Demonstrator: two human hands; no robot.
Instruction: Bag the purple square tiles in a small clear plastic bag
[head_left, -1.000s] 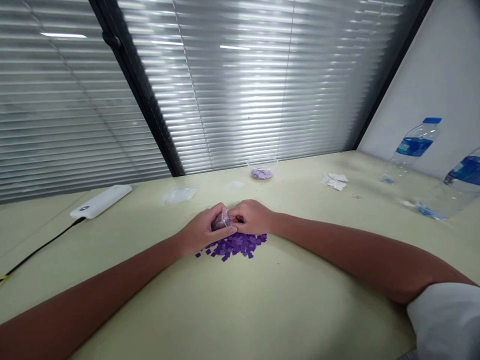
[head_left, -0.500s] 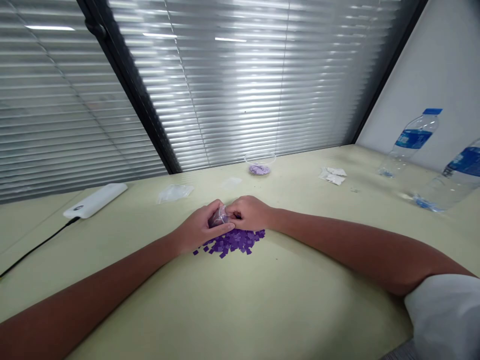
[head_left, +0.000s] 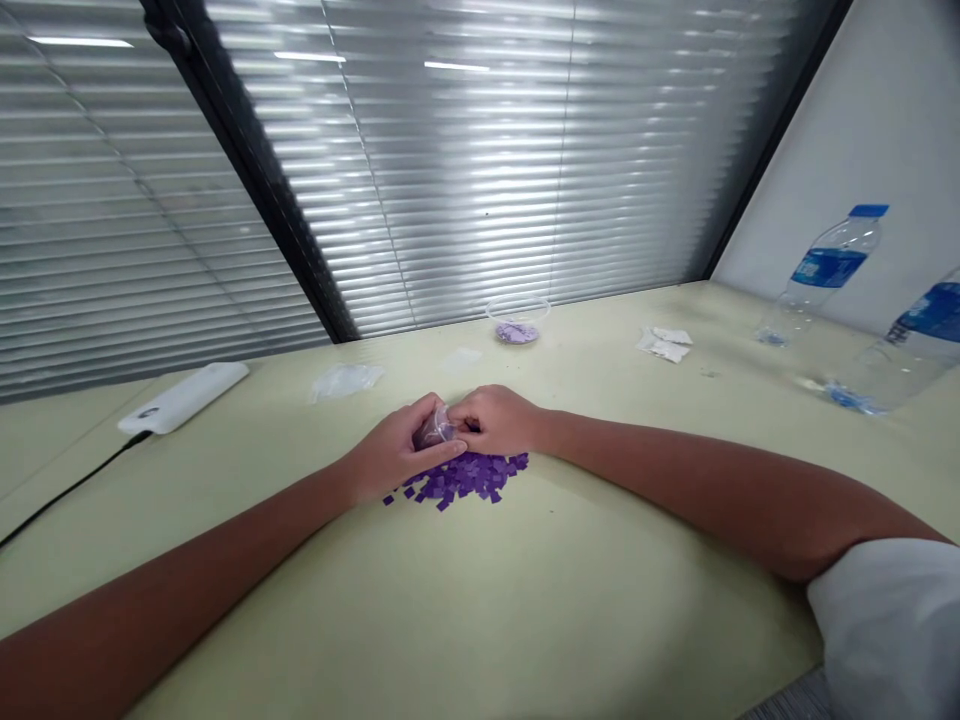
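My left hand [head_left: 401, 445] is wrapped round a small clear plastic bag [head_left: 435, 428] with something purplish inside. Its thumb points right, toward my other hand. At the bag's right side, my right hand [head_left: 491, 420] has its fingers curled and pinched together; what they hold, if anything, is too small and hidden to make out. Just below both hands, a heap of small purple paper squares [head_left: 469, 478] lies on the table, partly covered by my left thumb.
Behind my hands stands a clear round container [head_left: 517, 330] with pale lilac pieces. Clear plastic bags [head_left: 346, 381] lie left of it, white paper scraps [head_left: 666, 343] to its right. A white corded device [head_left: 184, 398] is at far left. Two water bottles [head_left: 829, 268] stand at right.
Both hands stay almost in place at the bag, with only slight finger movement. The whole view has shifted a little; the purple heap looks the same.
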